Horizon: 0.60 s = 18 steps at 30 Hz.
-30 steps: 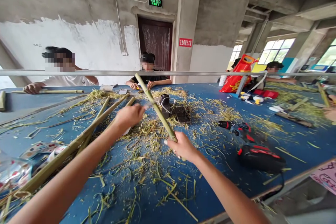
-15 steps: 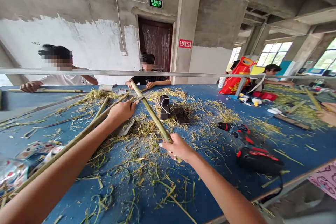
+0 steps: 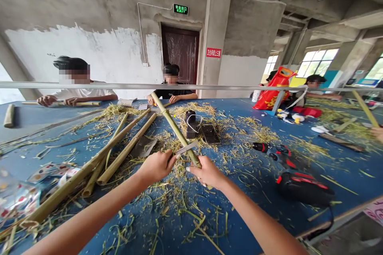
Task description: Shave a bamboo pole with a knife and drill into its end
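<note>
My right hand (image 3: 206, 172) grips the near end of a green bamboo stick (image 3: 172, 125) that slants up and away over the blue table (image 3: 239, 223). My left hand (image 3: 157, 165) is closed on a small knife (image 3: 186, 148) whose thin blade lies across the stick just above my right hand. The two hands are close together. Green bamboo shavings (image 3: 167, 191) litter the table under them.
Several long bamboo poles (image 3: 119, 143) lie to the left. A cleaver blade (image 3: 143, 148), a black device with a cable (image 3: 190, 121) and a phone (image 3: 209, 133) lie behind. A red and black drill (image 3: 287, 171) lies to the right. Other people sit along the far side.
My left hand has drawn the knife down the stick from near its far end to just above my right hand. The right hand has kept its grip.
</note>
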Motion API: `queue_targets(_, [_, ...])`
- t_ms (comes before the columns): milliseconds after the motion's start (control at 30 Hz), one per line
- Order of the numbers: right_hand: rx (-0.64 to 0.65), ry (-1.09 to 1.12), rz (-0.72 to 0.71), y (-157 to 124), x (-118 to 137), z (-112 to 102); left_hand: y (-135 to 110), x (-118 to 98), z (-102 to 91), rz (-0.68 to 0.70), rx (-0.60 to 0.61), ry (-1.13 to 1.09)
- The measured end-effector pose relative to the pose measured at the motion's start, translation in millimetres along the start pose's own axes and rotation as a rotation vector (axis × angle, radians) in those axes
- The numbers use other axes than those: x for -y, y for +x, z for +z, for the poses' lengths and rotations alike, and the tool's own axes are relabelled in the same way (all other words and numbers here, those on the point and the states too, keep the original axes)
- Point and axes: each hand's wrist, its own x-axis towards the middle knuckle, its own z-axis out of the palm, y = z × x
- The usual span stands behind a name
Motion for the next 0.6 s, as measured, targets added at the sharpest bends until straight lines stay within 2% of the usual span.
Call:
queue_targets(33, [-0.007,0.003,0.002,-0.2,-0.1,0.3,-0.7,-1.7,1.6,0.038,0.031,0.004])
queue_targets(67, [-0.003,0.011,0.007,-1.0,-0.3,1.2,1.9,1.3,0.8,0.008,0.014,0.018])
queue_targets(100, [0.007,0.026,0.014,-2.2,-0.2,2.5,6.9,8.3,-2.4,-0.043,-0.008,0.035])
queue_targets(167, [0.034,0.064,0.027,-4.9,1.0,5.5,19.4,26.9,-12.7,-0.285,-0.061,0.056])
queue_targets(233, [0.069,0.087,0.04,-6.3,3.5,6.9,24.6,36.6,-20.5,-0.332,-0.131,0.094])
queue_targets(267, [0.085,0.097,0.043,-6.2,4.6,6.7,22.4,34.7,-21.2,-0.333,-0.158,0.098])
queue_targets(300, [0.09,0.104,0.042,-5.7,5.4,6.0,17.5,28.7,-19.4,-0.296,-0.148,0.078])
queue_targets(400, [0.058,0.071,0.013,-3.6,3.6,3.6,0.6,6.5,-7.2,0.02,0.011,-0.005])
queue_targets(433, [0.033,0.049,0.011,-3.4,2.1,3.6,-1.0,4.9,-4.9,0.054,0.024,0.003])
queue_targets(500, [0.009,0.009,0.03,-3.8,-0.6,5.1,5.1,14.6,-7.2,-0.07,-0.02,0.032])
queue_targets(533, [0.016,0.003,0.043,-4.1,-1.2,6.3,11.1,23.4,-11.0,-0.219,-0.062,0.048])
queue_targets(600, [0.042,0.008,0.057,-4.1,-0.5,8.1,22.1,37.6,-18.6,-0.305,-0.121,0.104])
